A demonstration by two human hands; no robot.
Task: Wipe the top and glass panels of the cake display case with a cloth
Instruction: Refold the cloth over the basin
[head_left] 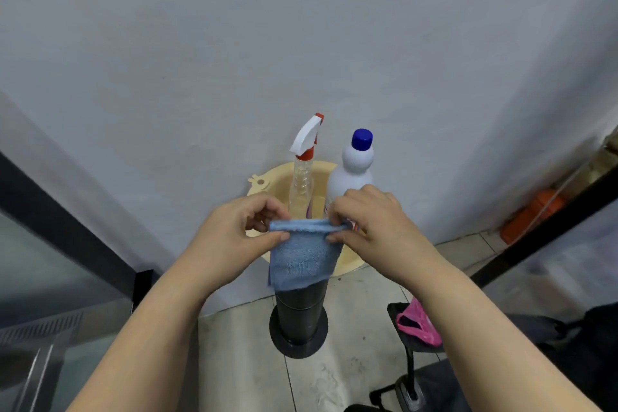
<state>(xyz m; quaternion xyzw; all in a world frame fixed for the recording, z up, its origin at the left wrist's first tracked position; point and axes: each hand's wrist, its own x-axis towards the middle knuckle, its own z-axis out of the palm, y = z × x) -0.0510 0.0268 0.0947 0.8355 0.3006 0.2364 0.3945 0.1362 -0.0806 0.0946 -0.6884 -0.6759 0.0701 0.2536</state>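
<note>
A blue cloth (302, 257) hangs folded between both hands in the middle of the head view. My left hand (234, 234) pinches its upper left corner and my right hand (371, 221) pinches its upper right corner. The top edge is rolled over and stretched between them. Behind the cloth stand a clear spray bottle (302, 177) with a white and red trigger and a white bottle (354, 174) with a blue cap. Glass panels with dark frames, on the left (50, 264) and on the right (568, 264), flank the scene.
The bottles rest in a cream plastic basin (277, 181) on a dark round pedestal (298, 318) against a grey wall. A pink bag (419, 324) lies on a dark stool at the lower right. An orange object (531, 214) sits on the tiled floor.
</note>
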